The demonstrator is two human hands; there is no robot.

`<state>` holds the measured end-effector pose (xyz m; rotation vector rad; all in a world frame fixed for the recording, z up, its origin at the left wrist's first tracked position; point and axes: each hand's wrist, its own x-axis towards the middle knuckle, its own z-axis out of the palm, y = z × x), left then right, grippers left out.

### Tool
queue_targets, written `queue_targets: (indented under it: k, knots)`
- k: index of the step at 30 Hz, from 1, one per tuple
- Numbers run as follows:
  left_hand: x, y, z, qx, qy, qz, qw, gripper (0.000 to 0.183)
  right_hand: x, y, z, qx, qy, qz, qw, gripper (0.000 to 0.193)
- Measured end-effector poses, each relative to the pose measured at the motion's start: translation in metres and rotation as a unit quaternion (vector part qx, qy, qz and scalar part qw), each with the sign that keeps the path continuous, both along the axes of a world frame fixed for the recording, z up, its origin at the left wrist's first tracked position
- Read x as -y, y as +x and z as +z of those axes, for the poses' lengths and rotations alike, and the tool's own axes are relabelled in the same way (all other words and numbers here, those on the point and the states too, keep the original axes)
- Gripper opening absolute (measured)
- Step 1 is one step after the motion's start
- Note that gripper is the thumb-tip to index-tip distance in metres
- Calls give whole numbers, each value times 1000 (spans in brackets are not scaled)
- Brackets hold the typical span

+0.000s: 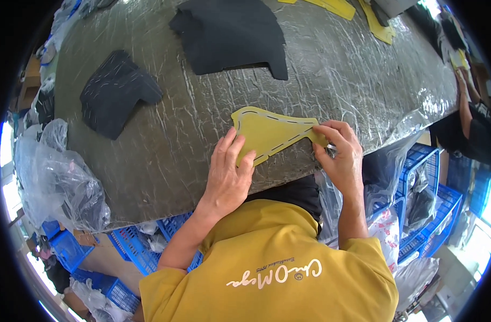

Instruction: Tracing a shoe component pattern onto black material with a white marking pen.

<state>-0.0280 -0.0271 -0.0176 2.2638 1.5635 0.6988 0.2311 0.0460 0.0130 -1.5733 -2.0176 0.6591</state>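
Observation:
A flat yellow pattern piece (275, 134), wide at the left and narrowing to the right, lies near the table's front edge. Black dashes on pale strips run along its borders. My left hand (224, 174) rests on its lower left edge, fingers stretched out and thumb apart. At the narrow right end, my right hand (339, 150) pinches the piece between thumb and fingers. A small shiny tip shows by the right palm; I cannot make out what it is.
The table (149, 177) has a wrinkled, film-like cover. Dark cut pieces (229, 37) and yellow strips (336, 6) lie on its far part. Clear plastic bags (63, 177) hang at the left edge. Blue crates (425, 198) stand below; another person's arm (464, 107) is far right.

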Motion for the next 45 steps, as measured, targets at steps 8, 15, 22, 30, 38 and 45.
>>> queue_targets:
  k: [8,15,22,30,38,45]
  knots:
    - [-19,-11,5,-51,13,-21,998,41,-16,-6,-12,-48,3,-2,999,32]
    - [-25,-14,1,-82,23,-24,996,67,-32,-9,-9,-9,55,42,998,27]
    - [-26,-16,2,-74,14,-27,997,62,-29,-8,-11,-45,34,34,998,27]
    - [-6,-12,7,-87,19,-37,995,56,-14,-6,-5,-33,5,34,999,28]
    - [-12,-10,19,-130,-32,-57,989,57,-13,-3,-5,-51,-15,30,998,30]
    - [-16,-12,23,-131,-35,-55,989,54,-16,-4,-5,-25,10,54,998,28]
